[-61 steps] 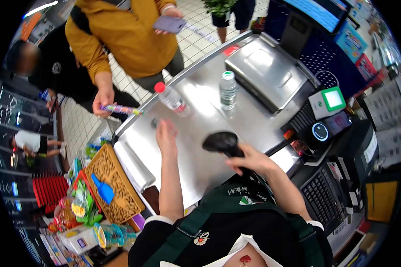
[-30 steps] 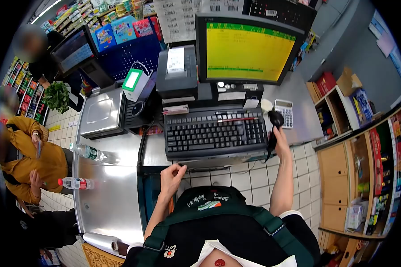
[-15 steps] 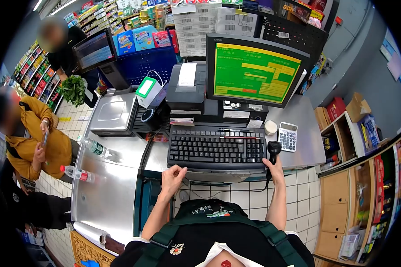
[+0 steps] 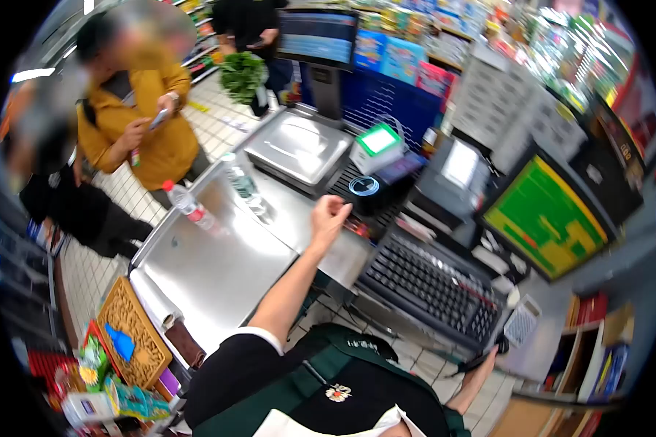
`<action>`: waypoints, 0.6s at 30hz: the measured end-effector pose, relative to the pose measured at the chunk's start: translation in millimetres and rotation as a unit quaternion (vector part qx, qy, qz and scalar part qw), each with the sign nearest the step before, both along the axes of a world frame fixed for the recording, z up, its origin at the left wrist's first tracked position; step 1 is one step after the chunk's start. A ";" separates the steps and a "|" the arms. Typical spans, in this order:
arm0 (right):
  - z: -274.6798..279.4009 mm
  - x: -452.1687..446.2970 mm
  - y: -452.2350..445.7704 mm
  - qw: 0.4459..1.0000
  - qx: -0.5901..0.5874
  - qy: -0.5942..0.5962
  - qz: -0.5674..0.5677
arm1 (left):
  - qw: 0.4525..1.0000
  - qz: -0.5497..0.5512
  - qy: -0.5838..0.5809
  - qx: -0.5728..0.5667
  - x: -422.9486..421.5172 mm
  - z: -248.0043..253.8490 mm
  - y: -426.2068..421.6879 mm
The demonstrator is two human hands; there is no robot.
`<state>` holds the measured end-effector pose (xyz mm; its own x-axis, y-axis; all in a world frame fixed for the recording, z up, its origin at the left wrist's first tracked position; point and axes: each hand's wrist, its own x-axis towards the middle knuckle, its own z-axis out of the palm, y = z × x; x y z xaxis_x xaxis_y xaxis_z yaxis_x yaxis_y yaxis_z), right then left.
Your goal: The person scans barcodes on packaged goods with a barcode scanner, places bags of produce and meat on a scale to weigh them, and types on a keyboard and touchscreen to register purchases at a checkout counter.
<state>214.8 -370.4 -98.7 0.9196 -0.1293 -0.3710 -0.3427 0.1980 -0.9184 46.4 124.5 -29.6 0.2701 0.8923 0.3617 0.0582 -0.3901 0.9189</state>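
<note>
Mid-frame, the left hand (image 4: 330,221) had half-curled fingers, any hold impossible to tell; the round-faced black device (image 4: 364,187) sat just up and right, showing no long axis. At lower right, the right hand (image 4: 482,366) gripped a handheld scanner (image 4: 501,343) beside the keyboard (image 4: 430,288). Bare metal counter (image 4: 197,262) spread left, tiled floor (image 4: 219,135) beyond.

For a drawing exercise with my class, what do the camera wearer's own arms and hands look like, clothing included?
The left hand and right hand are both ungloved. A short black sleeve ends in a white cuff on the left arm; the right sleeve's end cannot be made out.
</note>
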 end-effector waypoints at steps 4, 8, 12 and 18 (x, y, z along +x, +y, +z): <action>-21.6 -6.4 5.3 0.996 0.031 -0.063 0.050 | 0.995 0.036 0.076 0.062 57.9 6.6 78.4; -7.6 -16.9 36.6 0.996 -0.060 -0.066 0.012 | 0.972 -0.001 0.228 0.048 123.6 0.0 134.9; -5.7 -19.7 50.1 0.994 -0.095 -0.057 -0.013 | 0.951 -0.069 0.299 -0.022 140.7 21.9 140.4; -12.3 -20.6 39.0 0.990 -0.122 -0.058 -0.051 | 0.975 -0.047 0.212 0.043 115.2 18.3 152.6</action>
<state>194.2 -331.4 -110.9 0.9313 -0.2972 -0.2106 -0.2224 -0.0062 -0.9749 161.5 277.0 -11.3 0.4913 0.8277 0.2714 0.3865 -0.4863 0.7837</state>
